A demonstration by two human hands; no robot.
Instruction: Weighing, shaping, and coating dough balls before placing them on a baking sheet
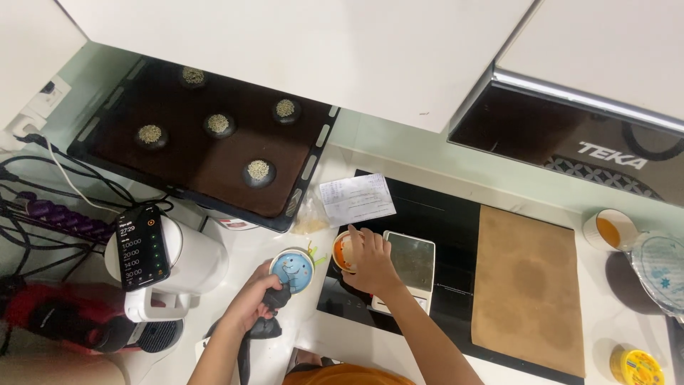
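Head view: right hand (370, 264) fingers in orange bowl (343, 251); left hand (251, 299) grips dark dough (276, 298).

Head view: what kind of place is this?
Most likely a home kitchen: a black cooktop set in a white counter, a range hood above it, and a baking tray of dough balls.

A pale blue cup (292, 269) with a cartoon print, an orange-lined bowl (342, 251), dark seed-topped dough balls (258, 172) on a black tray (121, 150), white bench (356, 342).

Single head-worn view, steeply downward over the counter (285, 356), hands (370, 267) close below.
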